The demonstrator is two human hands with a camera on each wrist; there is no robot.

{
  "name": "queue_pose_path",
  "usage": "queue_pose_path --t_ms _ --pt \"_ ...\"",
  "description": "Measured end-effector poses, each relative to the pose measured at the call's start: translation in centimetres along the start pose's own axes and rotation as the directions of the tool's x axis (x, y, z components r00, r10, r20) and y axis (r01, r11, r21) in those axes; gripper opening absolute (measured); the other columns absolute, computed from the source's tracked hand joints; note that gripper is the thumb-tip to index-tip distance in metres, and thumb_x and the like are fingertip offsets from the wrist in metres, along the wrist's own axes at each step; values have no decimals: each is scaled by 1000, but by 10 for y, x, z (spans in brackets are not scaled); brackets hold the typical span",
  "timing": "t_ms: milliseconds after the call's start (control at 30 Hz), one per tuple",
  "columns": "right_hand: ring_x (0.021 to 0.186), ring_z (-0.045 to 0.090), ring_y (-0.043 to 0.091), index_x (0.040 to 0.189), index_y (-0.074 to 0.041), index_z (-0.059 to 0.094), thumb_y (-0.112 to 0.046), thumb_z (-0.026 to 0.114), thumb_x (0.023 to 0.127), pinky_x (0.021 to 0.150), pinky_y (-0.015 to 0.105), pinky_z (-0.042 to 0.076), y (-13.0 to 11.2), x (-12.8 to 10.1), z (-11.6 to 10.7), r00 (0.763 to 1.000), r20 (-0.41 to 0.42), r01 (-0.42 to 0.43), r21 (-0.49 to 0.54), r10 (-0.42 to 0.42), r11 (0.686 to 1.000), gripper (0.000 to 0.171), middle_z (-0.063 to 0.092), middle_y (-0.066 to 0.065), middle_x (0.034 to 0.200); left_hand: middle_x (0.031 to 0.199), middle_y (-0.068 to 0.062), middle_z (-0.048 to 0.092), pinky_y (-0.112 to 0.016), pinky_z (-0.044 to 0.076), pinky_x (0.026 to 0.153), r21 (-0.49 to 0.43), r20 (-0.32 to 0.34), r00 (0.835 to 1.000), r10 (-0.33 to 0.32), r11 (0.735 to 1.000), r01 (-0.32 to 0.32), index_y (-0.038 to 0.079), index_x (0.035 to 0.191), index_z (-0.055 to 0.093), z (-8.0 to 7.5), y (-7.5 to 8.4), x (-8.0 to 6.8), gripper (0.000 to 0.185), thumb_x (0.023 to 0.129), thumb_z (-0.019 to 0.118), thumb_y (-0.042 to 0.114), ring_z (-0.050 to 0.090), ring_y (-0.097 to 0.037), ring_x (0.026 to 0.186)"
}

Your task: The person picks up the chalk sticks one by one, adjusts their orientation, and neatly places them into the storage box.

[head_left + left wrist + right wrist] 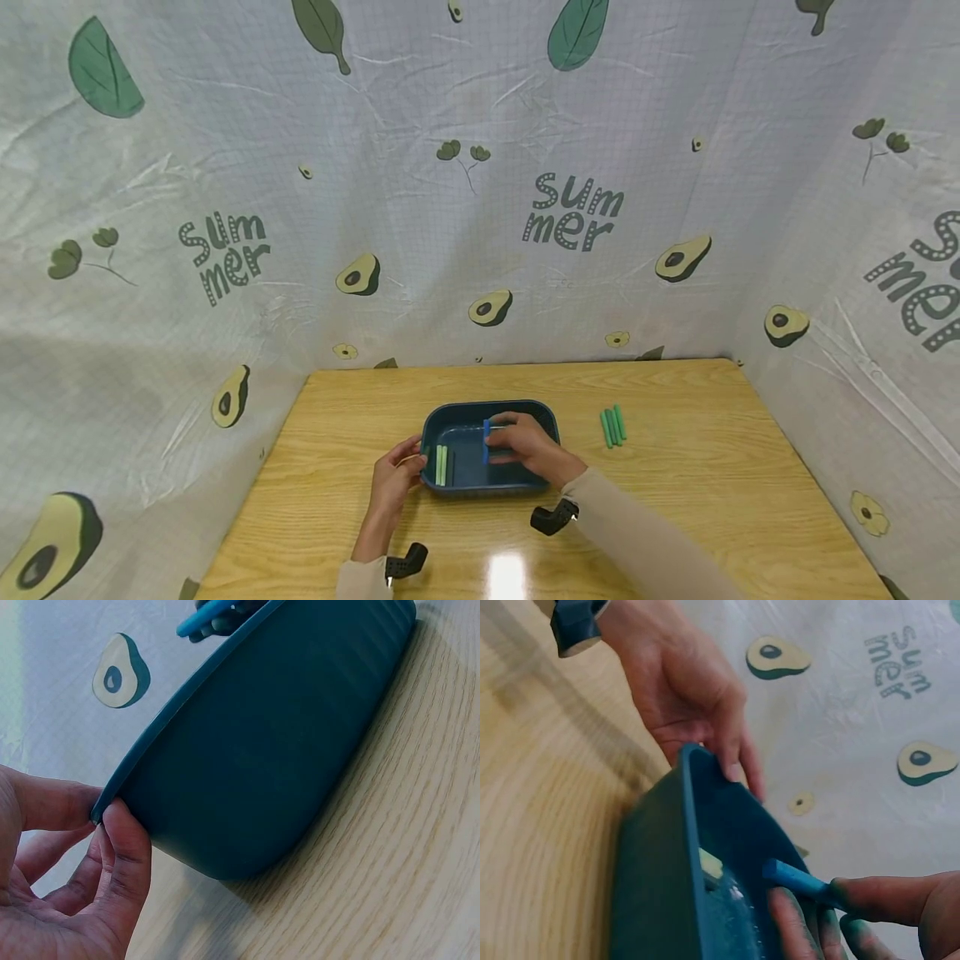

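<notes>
A dark teal plastic tub [491, 492] stands on the wooden table. My left hand [395, 479] pinches its left rim between thumb and fingers, as the left wrist view shows at close range. Inside the tub's opening, my right hand [528, 444] holds a blue stick of chalk [799, 881] between thumb and fingers, above the tub floor. Greenish-blue dust marks the right fingertips [782, 898]. Two pale yellow-green chalk sticks [441, 465] lie side by side at the left end of the tub, with a darker stick-like shape beside them.
Three green chalk sticks [612, 427] lie close together on the wooden table [675, 500], right of the tub. A white sheet [420, 208] printed with avocados and leaves hangs behind the table and along both sides. Each wrist carries a small black camera mount [555, 517].
</notes>
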State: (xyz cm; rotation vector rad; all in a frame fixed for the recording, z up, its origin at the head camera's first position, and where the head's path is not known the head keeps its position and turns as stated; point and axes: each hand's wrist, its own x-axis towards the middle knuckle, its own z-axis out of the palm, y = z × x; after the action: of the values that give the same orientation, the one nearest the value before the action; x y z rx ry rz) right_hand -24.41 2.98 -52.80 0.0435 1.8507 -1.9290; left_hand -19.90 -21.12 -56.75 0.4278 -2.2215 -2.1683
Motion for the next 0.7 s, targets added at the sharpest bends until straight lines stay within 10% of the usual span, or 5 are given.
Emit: queue_pose_path --t_ms 700 --pt "94 66 32 128 7 51 7 65 84 71 45 59 13 12 37 997 -16 -75 -88 74 993 47 62 24 106 122 -19 55 -26 52 67 14 -2 1000 -12 1000 12 3 133 59 1 1 -1 43 90 62 2 59 -15 88"
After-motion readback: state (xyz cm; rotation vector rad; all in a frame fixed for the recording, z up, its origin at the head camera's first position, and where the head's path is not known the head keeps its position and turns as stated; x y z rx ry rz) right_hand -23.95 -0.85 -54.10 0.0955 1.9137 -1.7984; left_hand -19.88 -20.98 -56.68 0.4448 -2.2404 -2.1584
